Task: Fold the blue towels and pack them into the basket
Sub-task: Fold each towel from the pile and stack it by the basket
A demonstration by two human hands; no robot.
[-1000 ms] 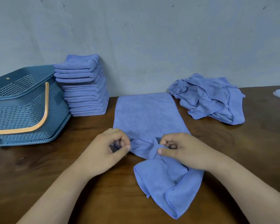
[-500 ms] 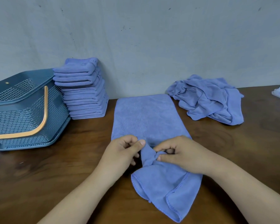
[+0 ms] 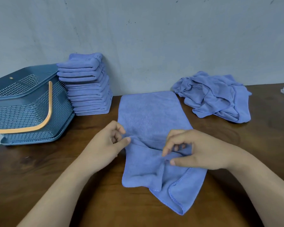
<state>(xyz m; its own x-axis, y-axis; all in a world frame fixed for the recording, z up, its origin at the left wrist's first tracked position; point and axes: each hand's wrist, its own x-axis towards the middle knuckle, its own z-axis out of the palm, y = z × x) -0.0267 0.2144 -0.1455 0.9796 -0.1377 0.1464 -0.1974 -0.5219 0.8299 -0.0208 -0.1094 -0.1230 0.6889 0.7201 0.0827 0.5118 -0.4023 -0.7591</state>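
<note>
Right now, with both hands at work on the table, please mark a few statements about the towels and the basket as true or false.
1. The folded stack stands between the basket and the spread towel. True.
2. The basket stands open. False: its lid lies shut on it.
3. The left hand and the right hand both pinch the spread towel. True.
4. The crumpled pile lies on the person's left. False: it lies on the right.

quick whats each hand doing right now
Left hand: pinching the left edge of the flat blue microfibre towel.
Right hand: pinching a bunched fold of the same towel.
</note>
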